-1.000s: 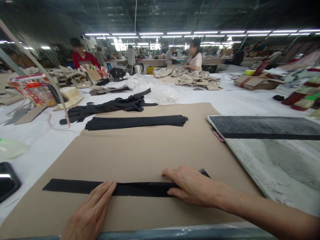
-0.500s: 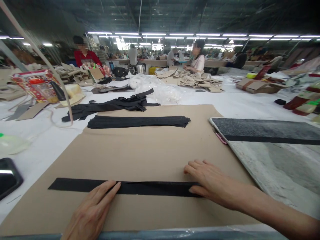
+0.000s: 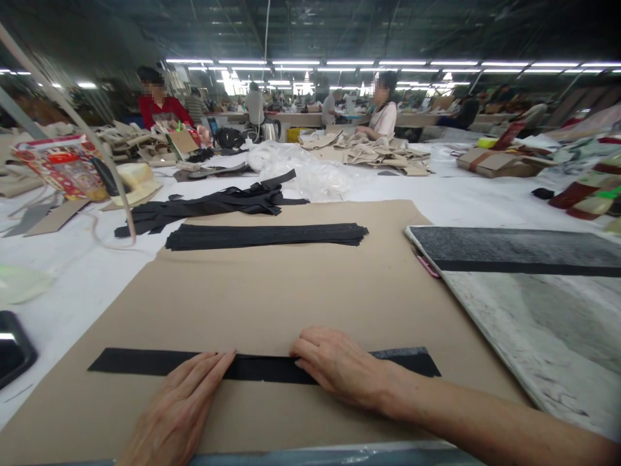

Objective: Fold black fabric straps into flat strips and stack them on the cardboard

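A long black fabric strip point(image 3: 140, 361) lies crosswise on a sheet of brown cardboard point(image 3: 252, 298). My left hand point(image 3: 169, 404) rests on the middle of the strip, fingers stretched out along it. To its right, my right hand point(image 3: 337, 369) has its fingers bent together at the strip's upper edge, where a fold runs between the two hands. Past my right hand, the strip's right end shows a greyish upper edge. Further up the cardboard sits a neat stack of black strips point(image 3: 266, 236), with a loose heap of black strips point(image 3: 208, 206) behind it.
On the right, a pale stained board point(image 3: 524, 317) carries a dark textured band point(image 3: 524, 249). A phone point(image 3: 14, 346) lies at the left edge. Clear plastic wrap point(image 3: 301, 171) and beige pieces point(image 3: 369, 152) lie further back. Co-workers sit beyond the table.
My right hand has moved left along the strip, closer to my left hand, and its fingers have drawn in. The strip's right end now shows. My left hand stays in place.
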### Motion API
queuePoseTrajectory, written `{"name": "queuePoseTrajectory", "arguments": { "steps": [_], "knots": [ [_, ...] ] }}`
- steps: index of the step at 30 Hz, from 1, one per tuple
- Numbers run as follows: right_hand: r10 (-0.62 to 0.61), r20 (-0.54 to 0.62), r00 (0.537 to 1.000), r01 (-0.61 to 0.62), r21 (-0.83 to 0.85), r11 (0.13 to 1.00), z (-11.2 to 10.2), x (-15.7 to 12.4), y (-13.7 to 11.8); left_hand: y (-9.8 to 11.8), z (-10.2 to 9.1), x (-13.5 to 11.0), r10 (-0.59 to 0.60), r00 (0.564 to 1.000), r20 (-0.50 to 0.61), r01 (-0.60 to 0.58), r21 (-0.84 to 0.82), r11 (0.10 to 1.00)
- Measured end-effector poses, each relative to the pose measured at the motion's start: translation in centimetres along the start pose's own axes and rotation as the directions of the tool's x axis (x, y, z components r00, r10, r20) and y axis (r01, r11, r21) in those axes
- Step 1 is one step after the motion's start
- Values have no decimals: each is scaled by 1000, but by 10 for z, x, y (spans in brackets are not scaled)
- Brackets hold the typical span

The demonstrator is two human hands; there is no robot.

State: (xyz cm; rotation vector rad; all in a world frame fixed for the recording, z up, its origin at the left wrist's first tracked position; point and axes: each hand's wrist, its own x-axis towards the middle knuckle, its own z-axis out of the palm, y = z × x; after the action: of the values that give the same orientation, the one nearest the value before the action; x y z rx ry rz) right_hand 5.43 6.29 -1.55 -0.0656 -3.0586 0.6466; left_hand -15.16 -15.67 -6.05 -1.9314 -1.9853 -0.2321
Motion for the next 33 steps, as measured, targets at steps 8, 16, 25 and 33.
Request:
{"name": "queuePoseTrajectory", "arguments": {
  "steps": [8,16,25,33],
  "knots": [
    [-149,2,989,147,-177,973,6,-6,7,1,-2,4,22,995,95,-29,66,997],
    [-236,-41,971,220,-246,944,9,-11,9,5,-7,10,28,985,168,-47,107,993],
    [-248,-48,967,226,-278,934,10,-11,8,24,-22,37,69,966,251,-126,219,968],
    [-265,-48,963,238,-306,922,10,-14,7,30,-23,46,150,951,269,-239,336,911]
  ]
}}
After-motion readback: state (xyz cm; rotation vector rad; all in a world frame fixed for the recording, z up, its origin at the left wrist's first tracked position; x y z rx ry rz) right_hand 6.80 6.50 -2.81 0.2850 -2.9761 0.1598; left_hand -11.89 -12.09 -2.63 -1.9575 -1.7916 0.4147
